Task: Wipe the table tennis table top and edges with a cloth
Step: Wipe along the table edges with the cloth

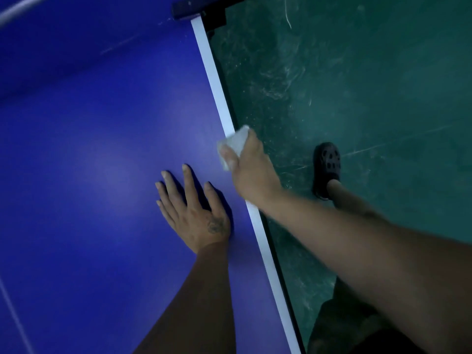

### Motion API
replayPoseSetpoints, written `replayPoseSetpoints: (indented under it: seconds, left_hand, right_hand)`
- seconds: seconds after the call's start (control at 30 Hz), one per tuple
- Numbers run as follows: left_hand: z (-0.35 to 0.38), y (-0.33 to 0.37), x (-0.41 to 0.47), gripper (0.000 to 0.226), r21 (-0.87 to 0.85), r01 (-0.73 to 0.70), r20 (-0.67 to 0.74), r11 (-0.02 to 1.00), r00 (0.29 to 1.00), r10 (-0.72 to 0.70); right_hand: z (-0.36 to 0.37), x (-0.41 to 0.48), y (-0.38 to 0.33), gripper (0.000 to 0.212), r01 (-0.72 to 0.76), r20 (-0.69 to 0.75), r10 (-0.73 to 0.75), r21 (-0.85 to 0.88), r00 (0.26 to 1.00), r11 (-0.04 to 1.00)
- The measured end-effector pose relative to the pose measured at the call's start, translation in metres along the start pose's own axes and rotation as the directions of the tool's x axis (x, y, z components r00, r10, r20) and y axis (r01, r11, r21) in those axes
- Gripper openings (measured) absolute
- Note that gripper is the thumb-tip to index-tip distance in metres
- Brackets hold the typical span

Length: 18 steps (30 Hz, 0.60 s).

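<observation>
The left hand [196,213] lies flat on the counter [89,149], near its side edge. At its 1 o'clock the right hand [252,172] holds the cloth [236,143] on that edge. At the right hand's 3 o'clock, a shoe [327,167] stands on the floor [370,85].

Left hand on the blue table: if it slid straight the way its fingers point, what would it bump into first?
Nothing nearby: the left hand faces only bare blue table top. Probably the net far off, though depth is unclear.
</observation>
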State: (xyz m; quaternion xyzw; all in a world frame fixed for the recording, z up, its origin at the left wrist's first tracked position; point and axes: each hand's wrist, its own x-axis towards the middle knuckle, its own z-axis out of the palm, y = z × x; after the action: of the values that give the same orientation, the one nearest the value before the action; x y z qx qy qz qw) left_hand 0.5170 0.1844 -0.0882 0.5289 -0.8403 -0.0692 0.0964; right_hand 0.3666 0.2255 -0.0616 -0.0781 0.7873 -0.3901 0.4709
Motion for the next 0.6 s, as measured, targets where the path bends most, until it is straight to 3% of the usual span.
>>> replayPoseSetpoints:
  seconds: [0.1, 0.27, 0.37, 0.6]
  left_hand:
    - [0.000, -0.002, 0.001, 0.056, -0.016, 0.001, 0.026, 1.000, 1.000, -0.001]
    - [0.002, -0.004, 0.002, 0.057, -0.007, -0.005, 0.035, 1.000, 0.999, 0.005]
    - [0.001, -0.003, 0.001, 0.057, -0.016, 0.002, 0.044, 1.000, 0.999, -0.002]
    - [0.003, -0.005, 0.003, 0.058, -0.008, 0.005, 0.063, 1.000, 0.998, -0.005]
  right_hand:
    - [0.015, -0.026, 0.003, 0.091, 0.005, -0.094, -0.029, -0.247, 0.995, 0.969]
    - [0.000, 0.054, -0.052, 0.067, 0.031, -0.138, -0.037, -0.045, 0.990, 0.998]
    - [-0.012, 0.095, -0.084, 0.072, 0.043, -0.144, -0.036, 0.046, 0.989, 0.998]
    - [0.005, 0.028, -0.039, 0.082, 0.052, -0.145, -0.027, 0.173, 0.989, 0.984]
